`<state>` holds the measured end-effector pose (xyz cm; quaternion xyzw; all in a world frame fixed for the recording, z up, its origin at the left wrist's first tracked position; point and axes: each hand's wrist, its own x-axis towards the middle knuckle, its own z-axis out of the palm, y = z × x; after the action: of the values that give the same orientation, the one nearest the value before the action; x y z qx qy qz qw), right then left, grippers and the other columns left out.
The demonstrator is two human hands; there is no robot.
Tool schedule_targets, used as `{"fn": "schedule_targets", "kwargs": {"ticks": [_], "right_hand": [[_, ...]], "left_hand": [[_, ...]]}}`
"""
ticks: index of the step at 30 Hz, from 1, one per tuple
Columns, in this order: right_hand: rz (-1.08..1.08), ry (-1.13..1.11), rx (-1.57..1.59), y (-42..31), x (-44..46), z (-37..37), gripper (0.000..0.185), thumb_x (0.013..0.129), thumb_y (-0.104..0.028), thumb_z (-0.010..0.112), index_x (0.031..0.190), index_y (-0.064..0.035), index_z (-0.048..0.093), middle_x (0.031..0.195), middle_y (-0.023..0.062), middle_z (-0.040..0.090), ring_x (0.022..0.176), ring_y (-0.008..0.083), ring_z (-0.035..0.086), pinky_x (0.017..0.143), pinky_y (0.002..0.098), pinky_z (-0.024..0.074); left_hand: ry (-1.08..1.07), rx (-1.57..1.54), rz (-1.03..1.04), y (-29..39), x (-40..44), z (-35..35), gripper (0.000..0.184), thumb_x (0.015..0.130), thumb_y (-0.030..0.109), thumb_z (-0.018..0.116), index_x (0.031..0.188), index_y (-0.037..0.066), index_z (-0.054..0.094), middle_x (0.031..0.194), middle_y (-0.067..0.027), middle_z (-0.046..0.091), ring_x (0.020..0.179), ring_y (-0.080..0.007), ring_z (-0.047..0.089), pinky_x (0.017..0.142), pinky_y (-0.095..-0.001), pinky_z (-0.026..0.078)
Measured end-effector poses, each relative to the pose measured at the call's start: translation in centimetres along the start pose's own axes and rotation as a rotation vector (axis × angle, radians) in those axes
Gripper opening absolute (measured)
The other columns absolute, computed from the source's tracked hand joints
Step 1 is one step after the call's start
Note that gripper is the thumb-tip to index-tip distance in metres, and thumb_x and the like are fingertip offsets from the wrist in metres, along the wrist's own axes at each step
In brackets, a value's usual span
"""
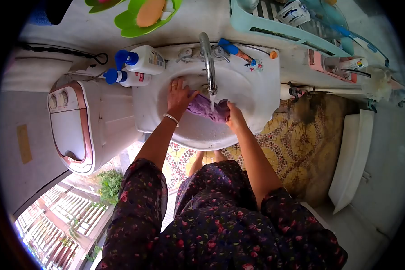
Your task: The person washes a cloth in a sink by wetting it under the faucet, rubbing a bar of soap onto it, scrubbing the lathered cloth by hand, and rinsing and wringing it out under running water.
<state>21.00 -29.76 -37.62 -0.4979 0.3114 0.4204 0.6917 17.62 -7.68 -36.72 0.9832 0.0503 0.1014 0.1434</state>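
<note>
A wet purple cloth (210,109) lies bunched in the white washbasin (202,140), under water running from the curved metal tap (207,58). My right hand (235,118) grips the cloth's right end, thumb on top and the other fingers partly hidden. At the cloth's left end is my left hand (178,96); its fingers stretch flat toward the back of the basin, a ring on one of them. The left thumb points sideways and touches the cloth's edge. A pale bangle (171,119) circles my left wrist.
Two blue-topped bottles, a larger white one (148,60) and a smaller one (132,78), stand on the basin's left ledge. A blue tube (236,51) lies behind the tap. The washing machine (69,123) is at left; a teal rack (288,27) hangs at upper right.
</note>
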Motion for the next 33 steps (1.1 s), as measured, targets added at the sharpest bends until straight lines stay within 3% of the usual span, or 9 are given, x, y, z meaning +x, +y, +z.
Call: {"fn": "schedule_targets", "kwargs": {"ticks": [5,10,13,15,16,18,25,29,33], "right_hand": [[0.033,0.116,-0.148,-0.7,-1.8,2.6,0.09,0.08,-0.056,0.058,0.142,-0.0097,0.012,0.143,0.0117,0.02,0.125,0.0325,0.035,0.1,0.0589,0.029],[0.145,-0.371,0.1,-2.6,2.1,0.8,0.049,0.087,-0.056,0.047,0.095,-0.0075,0.055,0.085,0.0058,0.06,0.076,0.0218,0.061,0.071,0.0367,0.053],[0.155,-0.499,0.054,-0.1,3.2,1.0,0.048,0.09,-0.053,0.044,0.099,-0.0074,0.054,0.093,0.0079,0.059,0.082,0.0203,0.06,0.075,0.0358,0.052],[-0.732,-0.688,-0.207,5.3,6.3,-2.4,0.041,0.093,-0.048,0.042,0.098,-0.0088,0.054,0.096,0.0087,0.058,0.085,0.0201,0.06,0.077,0.0357,0.0514],[-0.584,-0.819,0.149,5.1,4.2,0.0,0.032,0.093,-0.04,0.045,0.102,-0.0101,0.053,0.096,0.0073,0.059,0.08,0.0184,0.06,0.077,0.0336,0.0505],[-0.043,-0.269,0.414,2.8,-1.4,3.7,0.037,0.096,-0.04,0.035,0.105,-0.0097,0.055,0.091,0.003,0.056,0.082,0.0151,0.058,0.071,0.0338,0.0496],[-0.43,-0.148,0.011,2.6,1.0,2.0,0.03,0.093,-0.025,0.048,0.109,-0.0017,0.056,0.096,0.0036,0.058,0.076,0.0131,0.054,0.066,0.0292,0.0445],[-0.063,0.013,-0.593,0.0,1.8,-0.6,0.044,0.085,-0.042,0.055,0.121,-0.0179,0.046,0.118,0.0045,0.05,0.107,0.0232,0.046,0.088,0.0543,0.0343],[0.098,0.054,-0.154,-0.2,4.1,0.4,0.056,0.082,-0.052,0.055,0.111,-0.0035,0.056,0.082,0.0056,0.061,0.071,0.0198,0.059,0.07,0.0473,0.0474]], "left_hand": [[-0.002,0.019,-0.561,7.3,-3.6,4.4,0.032,0.068,0.032,0.071,0.083,0.004,0.065,0.114,-0.0135,0.053,0.11,-0.0342,0.047,0.093,-0.0407,0.038],[-0.007,-0.844,-0.531,13.5,-4.7,2.3,0.025,0.067,0.022,0.072,0.079,0.003,0.063,0.09,-0.0161,0.06,0.084,-0.0337,0.059,0.079,-0.0402,0.045],[0.121,-0.782,-0.358,15.0,-3.3,-1.6,0.02,0.068,0.017,0.069,0.075,0.001,0.06,0.073,-0.015,0.059,0.07,-0.0349,0.059,0.067,-0.0388,0.046],[0.12,-0.674,-0.221,16.1,-2.0,-3.9,0.016,0.069,0.017,0.065,0.068,0.004,0.056,0.068,-0.0117,0.057,0.068,-0.0341,0.057,0.062,-0.0426,0.043],[0.187,-0.747,-0.311,15.4,-1.6,-2.7,0.017,0.071,0.018,0.064,0.067,0.004,0.055,0.067,-0.0137,0.056,0.063,-0.0356,0.056,0.058,-0.0424,0.043],[0.127,-0.71,-0.498,13.0,-0.3,-2.1,0.017,0.073,0.018,0.063,0.067,0.004,0.055,0.066,-0.0149,0.055,0.061,-0.0365,0.055,0.057,-0.0428,0.043],[0.147,-0.215,-0.573,3.0,-3.2,3.3,0.026,0.077,0.032,0.065,0.08,0.006,0.062,0.095,-0.0219,0.056,0.082,-0.0353,0.057,0.071,-0.0442,0.046],[0.238,0.118,-0.287,3.5,-5.0,2.1,0.027,0.075,0.029,0.066,0.087,0.005,0.064,0.116,-0.0228,0.047,0.09,-0.0333,0.057,0.077,-0.0437,0.047],[-0.174,-0.987,-0.634,8.2,-4.6,4.8,0.018,0.07,0.02,0.07,0.077,0.005,0.062,0.093,-0.0131,0.057,0.088,-0.0262,0.056,0.085,-0.0372,0.043]]}}
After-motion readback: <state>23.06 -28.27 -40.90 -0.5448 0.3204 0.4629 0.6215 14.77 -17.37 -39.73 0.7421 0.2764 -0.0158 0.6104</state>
